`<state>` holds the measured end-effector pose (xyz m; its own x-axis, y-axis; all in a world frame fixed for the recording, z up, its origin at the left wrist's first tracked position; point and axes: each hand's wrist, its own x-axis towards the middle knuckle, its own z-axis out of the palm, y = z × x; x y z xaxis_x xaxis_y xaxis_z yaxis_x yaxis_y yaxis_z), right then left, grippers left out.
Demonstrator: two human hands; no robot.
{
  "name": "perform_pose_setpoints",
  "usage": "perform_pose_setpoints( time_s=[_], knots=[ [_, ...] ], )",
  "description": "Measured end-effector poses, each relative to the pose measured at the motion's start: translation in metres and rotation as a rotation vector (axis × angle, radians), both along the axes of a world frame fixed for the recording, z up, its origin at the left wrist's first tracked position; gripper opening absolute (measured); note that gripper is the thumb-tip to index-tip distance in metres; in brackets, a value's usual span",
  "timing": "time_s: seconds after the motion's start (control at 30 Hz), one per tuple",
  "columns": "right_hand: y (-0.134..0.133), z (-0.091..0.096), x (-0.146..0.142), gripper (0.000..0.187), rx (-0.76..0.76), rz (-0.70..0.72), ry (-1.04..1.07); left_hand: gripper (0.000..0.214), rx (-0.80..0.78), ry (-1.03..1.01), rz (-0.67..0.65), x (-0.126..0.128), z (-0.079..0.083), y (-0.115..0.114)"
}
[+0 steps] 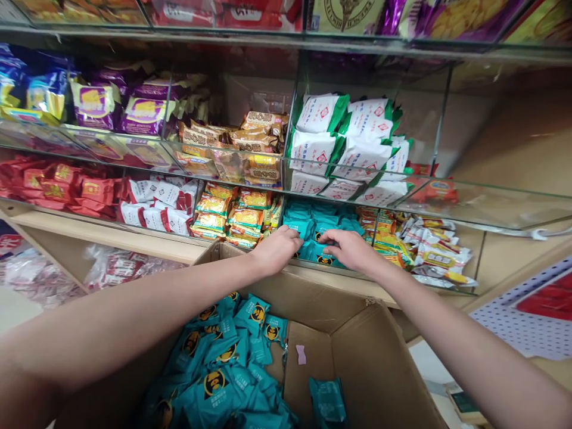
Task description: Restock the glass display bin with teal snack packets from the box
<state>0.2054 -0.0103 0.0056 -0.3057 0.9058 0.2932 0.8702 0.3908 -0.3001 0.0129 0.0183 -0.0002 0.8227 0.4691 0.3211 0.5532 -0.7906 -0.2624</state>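
Note:
Both hands reach over a cardboard box into a low shelf compartment of small teal snack packets [324, 224]. My left hand [277, 249] is at the compartment's left side, its fingers curled closed against a teal packet and partly hidden. To its right, my right hand [353, 249] has bent fingers and thumb around the edge of another teal packet [325, 257] in the front row. Below my forearms, the open cardboard box [366, 351] holds a heap of matching teal packets [223, 381] on its left. One loose packet [328, 400] lies on its right side.
Yellow-green packets [248, 217] fill the compartment left of the teal ones; white-and-red packets [156, 202] lie farther left. White-and-green packets [339, 143] are stacked on the shelf above. Clear front panels [482, 205] edge the shelves. A pink scrap [301, 354] lies in the box.

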Motion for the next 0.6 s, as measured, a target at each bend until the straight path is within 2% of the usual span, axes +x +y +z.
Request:
perform_pose_setpoints(
  time_s=[0.1, 0.23, 0.33, 0.4, 0.43, 0.5, 0.6],
  knots=[
    [-0.001, -0.007, 0.000, 0.014, 0.038, -0.030, 0.027, 0.026, -0.001, -0.009, 0.005, 0.001, -0.001, 0.000],
    [-0.007, -0.012, 0.002, 0.014, 0.125, 0.035, -0.016, 0.025, 0.004, -0.013, 0.001, 0.001, -0.002, -0.001],
    [-0.024, -0.007, -0.002, 0.015, 0.316, 0.044, 0.010, 0.024, -0.009, -0.049, -0.011, -0.003, 0.002, -0.002],
    [-0.043, -0.005, -0.010, 0.015, 0.382, 0.048, 0.040, 0.025, -0.018, -0.108, -0.039, -0.006, 0.008, -0.005],
    [-0.054, -0.007, -0.015, 0.016, 0.347, 0.069, 0.036, 0.026, -0.021, -0.137, -0.070, -0.008, 0.012, -0.007],
    [-0.077, -0.022, -0.026, 0.017, 0.145, 0.159, -0.035, 0.027, -0.021, -0.163, -0.182, -0.009, 0.018, -0.013],
    [-0.104, -0.073, -0.035, 0.010, -0.310, 0.300, -0.246, 0.026, -0.041, -0.091, -0.403, -0.006, 0.019, -0.028]
  ],
)
